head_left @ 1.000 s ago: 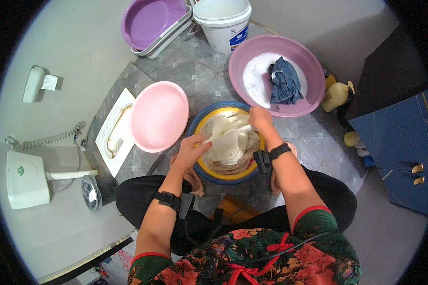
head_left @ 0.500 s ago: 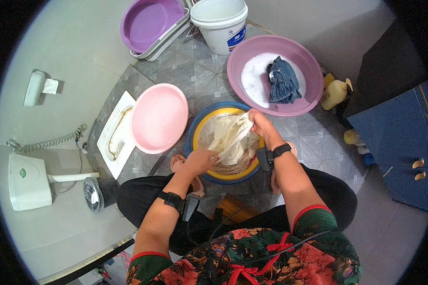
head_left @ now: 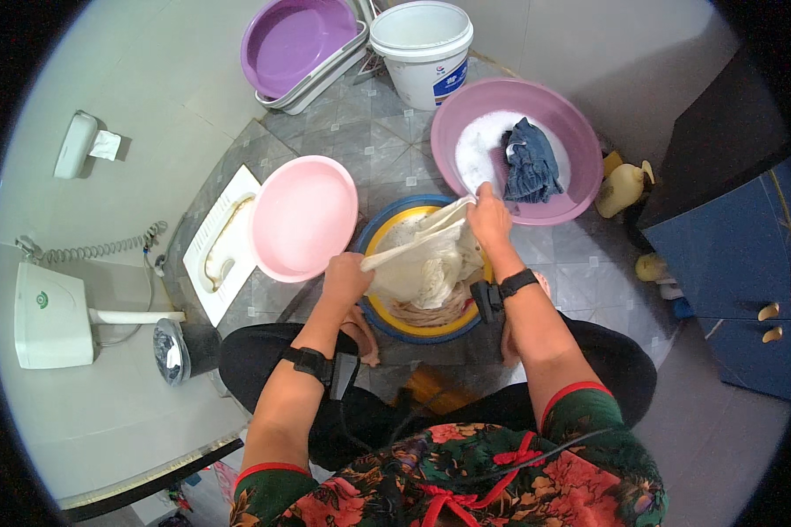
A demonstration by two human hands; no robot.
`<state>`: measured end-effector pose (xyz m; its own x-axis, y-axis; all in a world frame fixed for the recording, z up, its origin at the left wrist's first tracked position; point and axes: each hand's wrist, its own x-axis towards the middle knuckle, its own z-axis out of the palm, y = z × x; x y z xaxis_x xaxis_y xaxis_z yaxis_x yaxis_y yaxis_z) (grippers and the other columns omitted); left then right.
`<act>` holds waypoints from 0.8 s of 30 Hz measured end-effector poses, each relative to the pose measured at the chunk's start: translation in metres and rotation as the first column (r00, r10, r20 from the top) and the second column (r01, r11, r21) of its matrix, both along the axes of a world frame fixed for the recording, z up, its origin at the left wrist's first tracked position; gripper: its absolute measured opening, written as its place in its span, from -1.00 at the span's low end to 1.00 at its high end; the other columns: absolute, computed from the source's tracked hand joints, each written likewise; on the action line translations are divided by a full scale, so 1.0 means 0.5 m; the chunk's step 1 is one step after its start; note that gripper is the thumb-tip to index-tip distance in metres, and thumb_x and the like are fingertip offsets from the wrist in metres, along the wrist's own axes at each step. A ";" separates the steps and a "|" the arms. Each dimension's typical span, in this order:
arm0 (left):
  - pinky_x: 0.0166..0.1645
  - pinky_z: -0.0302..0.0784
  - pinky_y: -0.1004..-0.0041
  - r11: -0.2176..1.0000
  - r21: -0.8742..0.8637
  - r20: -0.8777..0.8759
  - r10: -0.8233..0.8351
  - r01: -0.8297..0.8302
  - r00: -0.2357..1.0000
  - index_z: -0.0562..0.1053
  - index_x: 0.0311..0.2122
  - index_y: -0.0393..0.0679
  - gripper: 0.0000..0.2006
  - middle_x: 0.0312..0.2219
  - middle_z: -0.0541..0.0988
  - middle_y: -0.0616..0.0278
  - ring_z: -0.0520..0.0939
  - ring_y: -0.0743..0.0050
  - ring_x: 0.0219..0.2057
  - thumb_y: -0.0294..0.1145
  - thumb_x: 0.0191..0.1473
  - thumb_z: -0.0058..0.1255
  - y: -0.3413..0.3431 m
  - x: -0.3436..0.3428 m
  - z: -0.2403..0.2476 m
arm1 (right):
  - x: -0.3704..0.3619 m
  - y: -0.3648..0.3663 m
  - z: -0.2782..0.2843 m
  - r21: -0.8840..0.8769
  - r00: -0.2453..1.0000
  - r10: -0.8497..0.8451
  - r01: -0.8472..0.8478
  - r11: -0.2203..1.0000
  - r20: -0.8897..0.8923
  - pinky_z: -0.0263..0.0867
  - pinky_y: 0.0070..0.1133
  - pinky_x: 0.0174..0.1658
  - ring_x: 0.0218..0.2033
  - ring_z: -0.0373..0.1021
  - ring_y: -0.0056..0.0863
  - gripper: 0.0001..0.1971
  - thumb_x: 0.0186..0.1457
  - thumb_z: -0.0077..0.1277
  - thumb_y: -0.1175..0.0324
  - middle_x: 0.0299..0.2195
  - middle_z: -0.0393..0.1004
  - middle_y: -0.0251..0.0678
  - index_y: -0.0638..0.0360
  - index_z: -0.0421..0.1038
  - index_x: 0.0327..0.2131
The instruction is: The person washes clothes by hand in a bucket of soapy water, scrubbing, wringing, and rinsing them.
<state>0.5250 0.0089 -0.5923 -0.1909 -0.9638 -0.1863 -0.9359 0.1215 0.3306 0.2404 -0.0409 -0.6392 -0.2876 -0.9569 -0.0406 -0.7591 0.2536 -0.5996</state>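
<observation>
A wet cream-white garment (head_left: 422, 249) is stretched between my two hands over a blue-rimmed basin (head_left: 420, 337) with a yellow inside. Its lower part hangs bunched into the basin, and its exact kind cannot be made out. My left hand (head_left: 347, 279) is closed round one end at the basin's left rim. Higher up, at the far right rim, my right hand (head_left: 490, 217) pinches the other end. Under the garment lies brownish-pink cloth (head_left: 424, 314) in the basin, with suds around it.
Beyond my right hand stands a mauve basin (head_left: 578, 132) holding suds and denim clothing (head_left: 531, 161). A pink basin (head_left: 303, 220) overlaps the squat toilet (head_left: 220, 246) on the left. Farther back are a white bucket (head_left: 413, 70) and a purple basin (head_left: 294, 53). Blue cabinets (head_left: 720, 255) line the right.
My hands have moved apart, the left going left and up, the right rising slightly. The cream-white garment is now spread wider and pulled straighter along its upper edge.
</observation>
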 end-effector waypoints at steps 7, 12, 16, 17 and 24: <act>-0.44 0.46 0.44 0.885 0.170 -0.715 0.414 -0.434 0.563 0.44 -0.56 -0.22 -0.96 -0.61 0.51 0.27 0.55 0.47 -0.55 -0.59 -0.15 -0.02 0.001 0.034 0.070 | 0.023 -0.041 0.148 0.050 0.473 0.099 -0.293 0.955 0.876 0.46 -0.50 -0.38 -0.34 0.44 -0.48 -0.65 0.08 -0.29 0.32 -0.30 0.46 -0.24 0.20 0.38 -0.11; -0.41 0.47 0.56 0.895 0.131 -0.916 0.274 -0.427 0.292 0.39 -0.45 -0.24 -0.92 -0.47 0.50 0.23 0.53 0.54 -0.50 -0.65 -0.10 -0.09 -0.003 -0.022 0.251 | 0.027 -0.030 0.315 -0.256 0.327 0.357 -0.311 0.915 0.875 0.42 -0.58 -0.31 -0.32 0.44 -0.51 -0.66 0.12 -0.27 0.28 -0.31 0.49 -0.27 0.28 0.42 -0.17; -0.47 0.35 0.64 0.911 -0.046 -0.989 0.017 -0.410 0.149 0.35 -0.53 -0.19 -0.90 -0.50 0.51 0.24 0.44 0.66 -0.56 -0.66 -0.09 -0.08 -0.016 -0.033 0.324 | 0.037 0.010 0.413 -0.513 0.156 0.545 -0.205 0.833 0.823 0.35 -0.66 -0.28 -0.34 0.44 -0.55 -0.66 0.12 -0.31 0.31 -0.36 0.51 -0.33 0.26 0.46 -0.22; -0.46 0.35 0.63 0.914 -0.075 -0.990 -0.022 -0.399 0.137 0.35 -0.53 -0.19 -0.90 -0.48 0.52 0.22 0.44 0.67 -0.55 -0.66 -0.09 -0.08 -0.013 -0.035 0.349 | 0.044 0.022 0.438 -0.551 0.099 0.570 -0.167 0.817 0.815 0.33 -0.66 -0.26 -0.33 0.44 -0.56 -0.66 0.12 -0.32 0.31 -0.35 0.51 -0.32 0.25 0.46 -0.23; -0.34 0.47 0.50 0.948 -0.064 -0.990 -0.021 -0.310 0.140 0.28 -0.49 -0.16 -0.90 -0.42 0.48 0.21 0.49 0.53 -0.45 -0.66 -0.08 -0.19 -0.026 -0.031 0.375 | 0.035 0.035 0.457 -0.641 0.242 0.673 -0.207 0.739 0.699 0.31 -0.63 -0.25 -0.34 0.41 -0.57 -0.67 0.10 -0.35 0.37 -0.37 0.50 -0.33 0.30 0.45 -0.28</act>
<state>0.5097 -0.0040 -0.4048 0.0971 -0.9690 0.2272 0.1422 0.2394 0.9604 0.2580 -0.0235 -0.4106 0.1671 -0.9015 0.3993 0.3325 -0.3298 -0.8836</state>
